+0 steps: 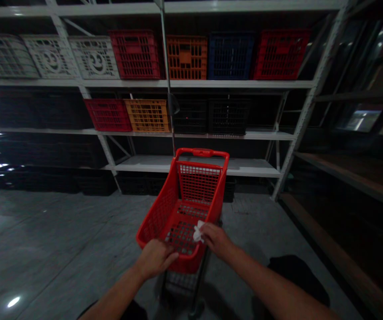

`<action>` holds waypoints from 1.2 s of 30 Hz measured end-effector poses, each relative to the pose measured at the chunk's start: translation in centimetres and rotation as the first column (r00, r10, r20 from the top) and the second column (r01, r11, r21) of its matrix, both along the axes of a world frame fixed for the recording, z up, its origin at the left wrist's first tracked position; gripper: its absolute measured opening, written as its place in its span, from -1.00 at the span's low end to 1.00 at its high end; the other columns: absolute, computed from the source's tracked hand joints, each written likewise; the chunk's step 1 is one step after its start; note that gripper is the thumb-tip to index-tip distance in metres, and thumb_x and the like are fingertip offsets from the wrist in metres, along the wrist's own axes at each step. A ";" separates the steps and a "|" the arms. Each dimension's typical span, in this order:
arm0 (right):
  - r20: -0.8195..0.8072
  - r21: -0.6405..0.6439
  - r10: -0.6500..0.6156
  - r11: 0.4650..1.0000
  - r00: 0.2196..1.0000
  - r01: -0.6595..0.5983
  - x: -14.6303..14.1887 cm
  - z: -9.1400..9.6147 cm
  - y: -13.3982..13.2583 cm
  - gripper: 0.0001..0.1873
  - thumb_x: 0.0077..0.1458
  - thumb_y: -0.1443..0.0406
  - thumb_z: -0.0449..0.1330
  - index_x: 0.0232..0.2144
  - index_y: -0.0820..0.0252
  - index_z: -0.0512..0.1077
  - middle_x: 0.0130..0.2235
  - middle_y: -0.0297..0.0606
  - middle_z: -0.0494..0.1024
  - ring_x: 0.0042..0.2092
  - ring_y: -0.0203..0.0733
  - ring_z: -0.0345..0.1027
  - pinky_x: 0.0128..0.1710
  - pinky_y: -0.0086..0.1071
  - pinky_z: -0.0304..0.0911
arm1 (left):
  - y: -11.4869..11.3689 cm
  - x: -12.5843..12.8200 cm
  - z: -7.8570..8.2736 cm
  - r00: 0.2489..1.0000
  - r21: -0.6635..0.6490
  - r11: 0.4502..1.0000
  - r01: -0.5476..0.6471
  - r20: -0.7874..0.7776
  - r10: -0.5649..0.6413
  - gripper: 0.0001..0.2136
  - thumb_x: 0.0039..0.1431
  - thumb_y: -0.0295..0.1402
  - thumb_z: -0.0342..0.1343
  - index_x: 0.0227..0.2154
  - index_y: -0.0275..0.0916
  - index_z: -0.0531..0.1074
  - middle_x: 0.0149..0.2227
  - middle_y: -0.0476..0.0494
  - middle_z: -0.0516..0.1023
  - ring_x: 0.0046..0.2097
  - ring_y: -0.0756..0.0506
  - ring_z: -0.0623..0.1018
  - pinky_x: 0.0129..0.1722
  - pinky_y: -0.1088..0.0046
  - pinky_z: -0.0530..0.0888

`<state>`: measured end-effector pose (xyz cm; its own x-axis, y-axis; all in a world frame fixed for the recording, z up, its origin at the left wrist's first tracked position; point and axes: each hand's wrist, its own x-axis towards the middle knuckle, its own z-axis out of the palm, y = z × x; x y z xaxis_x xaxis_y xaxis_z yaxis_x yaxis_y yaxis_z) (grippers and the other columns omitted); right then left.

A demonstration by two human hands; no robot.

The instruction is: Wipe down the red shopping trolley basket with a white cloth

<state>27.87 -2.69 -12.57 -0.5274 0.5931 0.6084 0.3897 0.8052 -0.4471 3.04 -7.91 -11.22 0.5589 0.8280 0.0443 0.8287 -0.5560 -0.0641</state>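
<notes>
A red plastic shopping cart (194,209) stands in front of me on a dark metal frame, its handle (202,153) at the far end. My left hand (156,255) is closed over the near left corner of the basket rim, with its fingertips hidden inside. Pinched in my right hand (214,236) is a crumpled white tissue (198,231), held at the near right part of the basket. Through the grid of the basket floor (183,231) grey shows, and nothing else is visible inside.
Behind the cart rises a white metal rack (244,84) with several plastic crates, including an orange crate (187,55) and a blue crate (231,55). A dark shelf unit (354,178) borders the right side. Grey concrete floor (78,240) extends to the left.
</notes>
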 end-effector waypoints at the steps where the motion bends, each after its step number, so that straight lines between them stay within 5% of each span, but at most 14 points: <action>1: 0.009 0.007 -0.074 0.997 0.997 0.074 0.5 0.5 1.9 -0.83 0.06 0.45 0.05 -0.32 0.19 0.41 -0.26 -0.22 0.48 -0.20 -0.25 0.36 -0.16 -0.41 0.28 | 0.1 -0.2 0.0 1.000 0.006 1.000 0.014 0.007 -0.014 -0.49 0.22 -0.08 -0.40 -0.49 -0.19 0.40 -0.47 -0.09 0.52 -0.37 -0.07 0.50 -0.35 0.42 0.31; 4: 0.002 -0.009 -0.303 0.953 0.953 0.303 1.6 1.7 7.3 -0.78 0.03 0.49 0.03 -0.32 0.21 0.42 -0.28 -0.20 0.51 -0.21 -0.22 0.38 -0.14 -0.35 0.28 | 0.8 -0.9 0.0 0.998 0.027 0.999 0.042 0.040 -0.043 -0.50 0.20 -0.04 -0.36 -0.48 -0.21 0.41 -0.45 -0.10 0.52 -0.35 -0.08 0.49 -0.30 0.40 0.32; 7: -0.023 -0.015 -0.382 0.924 0.924 0.382 1.3 1.6 9.3 -0.72 0.01 0.51 0.01 -0.24 0.25 0.41 -0.22 -0.12 0.51 -0.16 -0.15 0.37 -0.10 -0.26 0.26 | 1.6 -0.9 0.5 0.995 0.040 0.999 0.017 0.098 -0.021 -0.50 0.21 -0.08 -0.36 -0.50 -0.22 0.43 -0.46 -0.11 0.52 -0.33 -0.06 0.48 -0.18 0.35 0.31; 10: -0.039 -0.006 -0.393 0.920 0.919 0.393 -0.7 0.3 7.2 -0.70 0.02 0.49 0.01 -0.20 0.23 0.40 -0.21 -0.12 0.51 -0.15 -0.14 0.37 -0.10 -0.24 0.26 | 1.9 0.7 0.8 0.955 0.118 0.973 -0.200 0.245 0.166 -0.52 0.24 -0.19 -0.36 -0.45 -0.21 0.46 -0.36 -0.12 0.55 -0.20 -0.08 0.47 0.04 0.18 0.15; 13: -0.056 0.007 -0.297 0.954 0.953 0.298 -3.8 -1.1 3.1 -0.74 0.03 0.47 0.03 -0.23 0.18 0.40 -0.23 -0.18 0.50 -0.17 -0.18 0.36 -0.11 -0.29 0.27 | 1.5 3.3 0.4 0.830 0.137 0.861 -0.490 0.376 0.412 -0.59 0.22 -0.25 -0.31 -0.39 -0.21 0.47 -0.29 -0.16 0.56 -0.14 -0.14 0.46 0.10 -0.02 -0.03; 15: -0.068 0.003 -0.200 0.980 0.977 0.201 -5.7 -1.9 0.6 -0.75 0.02 0.46 0.05 -0.25 0.18 0.40 -0.23 -0.21 0.50 -0.17 -0.20 0.35 -0.11 -0.32 0.27 | 1.2 4.7 -0.3 0.784 0.139 0.814 -0.564 0.402 0.474 -0.66 0.18 -0.31 -0.22 -0.39 -0.23 0.47 -0.30 -0.17 0.56 -0.14 -0.16 0.46 0.10 -0.09 -0.09; 20: -0.081 -0.006 -0.118 0.993 0.990 0.117 -7.1 -2.4 -1.0 -0.78 0.04 0.46 0.03 -0.26 0.18 0.37 -0.23 -0.22 0.48 -0.15 -0.23 0.33 -0.10 -0.36 0.25 | 0.6 5.3 -1.8 0.808 0.182 0.847 -0.499 0.450 0.379 -0.68 0.15 -0.38 -0.20 -0.47 -0.23 0.47 -0.37 -0.13 0.56 -0.18 -0.12 0.46 0.10 0.04 0.00; 30: 0.014 -0.117 -0.408 0.906 0.913 0.407 -2.1 3.2 10.7 -0.84 -0.01 0.50 0.03 -0.48 0.20 0.34 -0.44 -0.25 0.49 -0.38 -0.24 0.36 -0.36 -0.45 0.21 | 0.3 2.4 -2.7 0.818 0.170 0.872 -0.459 0.465 0.339 -0.64 0.20 -0.31 -0.26 -0.52 -0.20 0.42 -0.43 -0.10 0.55 -0.23 -0.08 0.45 0.00 0.12 0.12; 36: 0.026 -0.078 -0.283 0.956 0.959 0.284 -7.4 1.4 5.0 -0.71 -0.07 0.55 0.00 -0.45 0.14 0.42 -0.37 -0.29 0.54 -0.29 -0.26 0.39 -0.28 -0.47 0.24 | 0.3 -0.5 -2.5 0.839 0.184 0.884 -0.430 0.443 0.316 -0.63 0.19 -0.31 -0.28 -0.56 -0.17 0.40 -0.46 -0.06 0.53 -0.27 -0.06 0.45 -0.04 0.20 0.19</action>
<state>20.47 2.31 -11.14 -0.3386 0.7658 0.5467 0.6036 0.6225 -0.4982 2.53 -7.57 -13.74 0.0986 0.8934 0.4384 0.9557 -0.2078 0.2086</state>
